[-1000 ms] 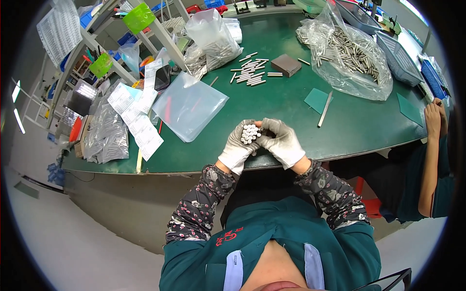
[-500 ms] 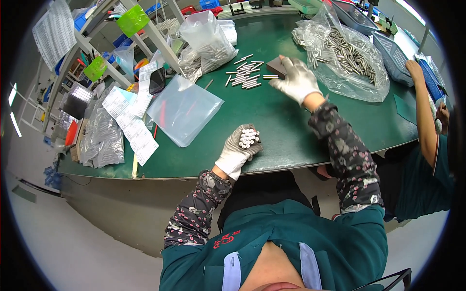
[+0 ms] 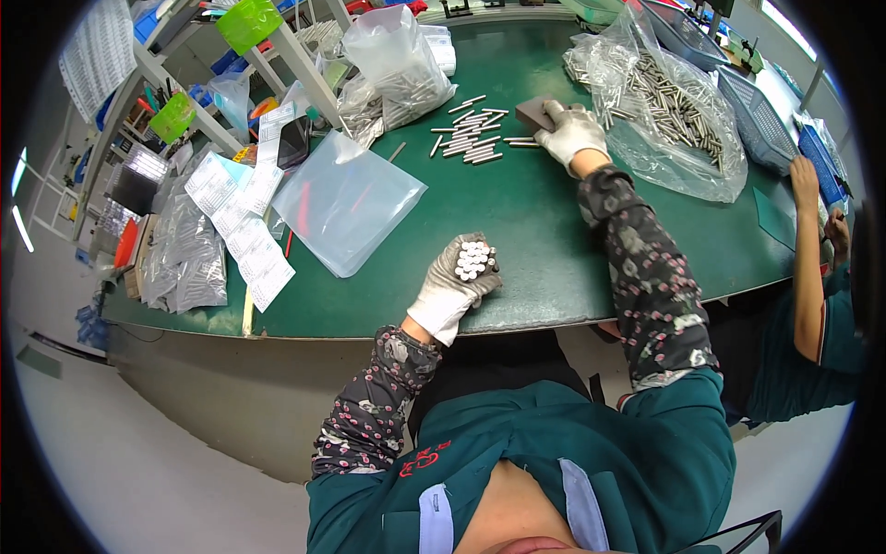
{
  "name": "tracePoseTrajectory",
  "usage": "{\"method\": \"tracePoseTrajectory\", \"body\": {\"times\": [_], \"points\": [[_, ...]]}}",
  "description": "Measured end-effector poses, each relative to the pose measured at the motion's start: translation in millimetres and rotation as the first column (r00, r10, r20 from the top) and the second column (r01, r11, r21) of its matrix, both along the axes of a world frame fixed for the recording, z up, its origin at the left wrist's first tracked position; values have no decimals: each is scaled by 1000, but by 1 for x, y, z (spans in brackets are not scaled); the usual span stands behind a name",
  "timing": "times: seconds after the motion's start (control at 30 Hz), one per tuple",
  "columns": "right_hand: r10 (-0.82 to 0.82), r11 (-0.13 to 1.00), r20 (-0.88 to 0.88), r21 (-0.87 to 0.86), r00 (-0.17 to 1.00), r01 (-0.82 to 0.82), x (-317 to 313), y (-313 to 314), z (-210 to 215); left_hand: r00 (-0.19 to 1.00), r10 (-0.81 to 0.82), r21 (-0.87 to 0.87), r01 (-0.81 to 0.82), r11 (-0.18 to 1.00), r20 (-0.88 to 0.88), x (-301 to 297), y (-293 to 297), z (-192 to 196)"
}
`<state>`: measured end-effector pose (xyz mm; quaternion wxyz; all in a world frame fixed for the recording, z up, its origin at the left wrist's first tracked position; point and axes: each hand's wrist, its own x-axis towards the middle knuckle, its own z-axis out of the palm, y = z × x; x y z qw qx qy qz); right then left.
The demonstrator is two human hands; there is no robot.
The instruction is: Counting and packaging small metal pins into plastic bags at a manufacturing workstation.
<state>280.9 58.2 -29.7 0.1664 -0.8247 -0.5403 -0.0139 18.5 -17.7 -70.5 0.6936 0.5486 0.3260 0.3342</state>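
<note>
Our left hand (image 3: 459,277) sits close to the body, gloved fingers (image 3: 447,268) curled shut in a fist, wrist bent upward. Our right arm stretches far forward — its gloved right hand (image 3: 571,132) palm down, fingers loosely spread.

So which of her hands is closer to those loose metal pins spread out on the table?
Right. The right hand rests beside the loose metal pins; the left hand is near the table edge, gripping a bundle of pins.

Green table (image 3: 554,249) with bags (image 3: 346,198), loose rods (image 3: 471,138).
</note>
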Motion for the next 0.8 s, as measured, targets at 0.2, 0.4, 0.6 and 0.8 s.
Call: {"method": "tracePoseTrajectory", "body": {"times": [0.2,0.4,0.6,0.8], "points": [[716,607,2,492,698,-624,-70,-116,13,990,6,-67,-15,998,-140,-5,5,6],[278,865,68,416,958,-280,-39,-128,-3,991,-55,-15,54,998,-118,4,1,17],[596,711,31,444,802,-546,-75,-133,0,975,-111,-25,108,994,-195,-1,8,14],[792,516,115,398,599,-759,-98,-141,17,989,-11,-47,4,999,-148,0,2,20]]}}
